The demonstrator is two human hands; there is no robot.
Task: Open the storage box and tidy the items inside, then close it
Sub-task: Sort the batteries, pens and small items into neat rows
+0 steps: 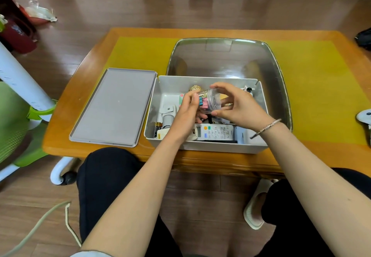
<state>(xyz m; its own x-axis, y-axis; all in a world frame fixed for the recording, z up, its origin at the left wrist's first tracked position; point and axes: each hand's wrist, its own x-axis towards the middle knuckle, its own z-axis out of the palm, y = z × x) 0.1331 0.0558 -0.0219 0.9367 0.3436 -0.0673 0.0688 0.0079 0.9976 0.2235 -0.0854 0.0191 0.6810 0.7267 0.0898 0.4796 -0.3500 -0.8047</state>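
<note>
- The storage box (pixel 170 88) stood open on the desk (pixel 66 104), near its front edge, with its grey lid (pixel 114 106) lying flat just beside it on the left.
- Both hands were over the box, holding a small clear jar (pixel 212 102) of coloured binder clips (pixel 203 102) on its side.
- The left hand (pixel 185 112) had its grip closed round the clip-filled end, fingers curled about it.
- The right hand (pixel 239 108) had its grip round the other end, fingertips arched over the top and thumb beneath.
- The jar looked like thin, stiff, smooth plastic: probably light, a little slippery, and liable to rattle or spill if its cap came loose. Whether the cap was tight could not be told.
- Best taken round the barrel with one hand and by the cap end with the other, as here.
- Below lay a white remote (pixel 216 133), batteries (pixel 157 129) and a gold ornament (pixel 195 88), all rigid.
- The box walls seemed stiff enough to take by the rims.
</note>
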